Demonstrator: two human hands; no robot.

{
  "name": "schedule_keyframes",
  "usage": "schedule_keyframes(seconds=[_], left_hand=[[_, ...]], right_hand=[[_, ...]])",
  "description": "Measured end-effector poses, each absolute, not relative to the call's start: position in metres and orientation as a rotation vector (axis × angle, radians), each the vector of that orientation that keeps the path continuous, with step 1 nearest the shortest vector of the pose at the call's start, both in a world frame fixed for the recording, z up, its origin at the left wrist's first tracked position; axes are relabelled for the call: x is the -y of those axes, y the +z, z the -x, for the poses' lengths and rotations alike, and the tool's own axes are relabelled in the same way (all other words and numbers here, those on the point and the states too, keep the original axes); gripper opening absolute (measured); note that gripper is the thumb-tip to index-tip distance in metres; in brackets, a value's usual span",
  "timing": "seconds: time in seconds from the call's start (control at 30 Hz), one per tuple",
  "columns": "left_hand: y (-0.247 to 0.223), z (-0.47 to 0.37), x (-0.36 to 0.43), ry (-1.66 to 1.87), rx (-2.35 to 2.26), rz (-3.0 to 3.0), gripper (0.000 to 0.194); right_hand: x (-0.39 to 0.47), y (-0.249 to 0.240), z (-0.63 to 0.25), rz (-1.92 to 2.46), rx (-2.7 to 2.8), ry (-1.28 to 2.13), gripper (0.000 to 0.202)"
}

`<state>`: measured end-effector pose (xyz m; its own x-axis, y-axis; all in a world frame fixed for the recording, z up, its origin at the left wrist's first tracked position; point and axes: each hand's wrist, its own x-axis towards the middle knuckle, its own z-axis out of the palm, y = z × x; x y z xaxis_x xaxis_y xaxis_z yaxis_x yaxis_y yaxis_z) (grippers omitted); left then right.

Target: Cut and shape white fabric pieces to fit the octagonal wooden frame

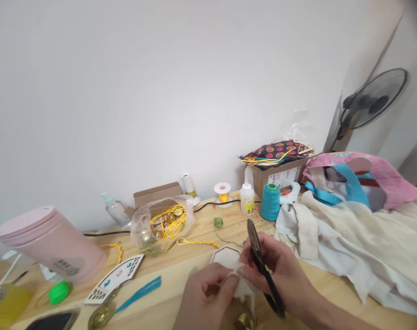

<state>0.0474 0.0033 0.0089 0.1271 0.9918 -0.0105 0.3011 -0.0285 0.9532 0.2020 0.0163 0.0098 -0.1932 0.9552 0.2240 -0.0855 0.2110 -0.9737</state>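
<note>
My left hand (pixel 210 293) pinches a small whitish piece (pixel 234 271), too blurred to identify, low in the middle of the view. Close on its right, my right hand (pixel 280 270) has its fingers closed around dark scissors (pixel 263 270), and its fingertips meet the same whitish piece. Behind the hands lies a pale board with a dark angular outline (pixel 225 255), partly covered by them. Beneath them is a golden round object (pixel 244 321), cut off by the lower edge.
A pink canister (pixel 53 245), a bag of yellow cords (pixel 167 222) and a patterned fan-shaped piece (pixel 115 279) are left. Behind stand a glue bottle (pixel 247 199) and teal thread (pixel 270 202). Cream cloth (pixel 353 238) covers the right side.
</note>
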Motion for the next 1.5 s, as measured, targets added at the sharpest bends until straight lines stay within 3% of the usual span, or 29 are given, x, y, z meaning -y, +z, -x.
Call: schedule_keyframes(seconds=[0.17, 0.33, 0.53, 0.7, 0.87, 0.97, 1.17, 1.5], left_hand=[[0.013, -0.048, -0.004, 0.837, -1.116, -0.922, 0.053], [0.012, -0.052, -0.001, 0.891, -0.884, -0.583, 0.03], [0.013, -0.048, 0.001, 0.966, -0.901, -0.612, 0.043], [0.02, -0.047, 0.002, 0.998, -0.98, -0.621, 0.032], [0.018, -0.046, 0.001, 0.974, -0.964, -0.675, 0.048], [0.019, -0.047, 0.001, 0.977, -1.007, -0.69, 0.044], [0.021, -0.053, 0.004, 0.917, -1.172, -0.843, 0.07], [0.017, -0.046, 0.0, 0.898, -1.064, -0.773, 0.068]], right_hand=[[-0.015, 0.006, -0.21, 0.824, 1.612, 0.872, 0.021], [-0.014, 0.004, -0.209, 0.602, 1.869, 0.767, 0.022], [-0.017, 0.005, -0.208, 0.64, 1.845, 0.722, 0.022], [-0.018, 0.003, -0.207, 0.558, 1.833, 0.726, 0.024], [-0.017, 0.001, -0.209, 0.577, 1.808, 0.762, 0.032], [-0.018, 0.001, -0.211, 0.593, 1.811, 0.733, 0.029], [-0.02, 0.002, -0.209, 0.37, 2.123, 0.48, 0.026], [-0.019, 0.002, -0.21, 0.445, 2.076, 0.471, 0.029]])
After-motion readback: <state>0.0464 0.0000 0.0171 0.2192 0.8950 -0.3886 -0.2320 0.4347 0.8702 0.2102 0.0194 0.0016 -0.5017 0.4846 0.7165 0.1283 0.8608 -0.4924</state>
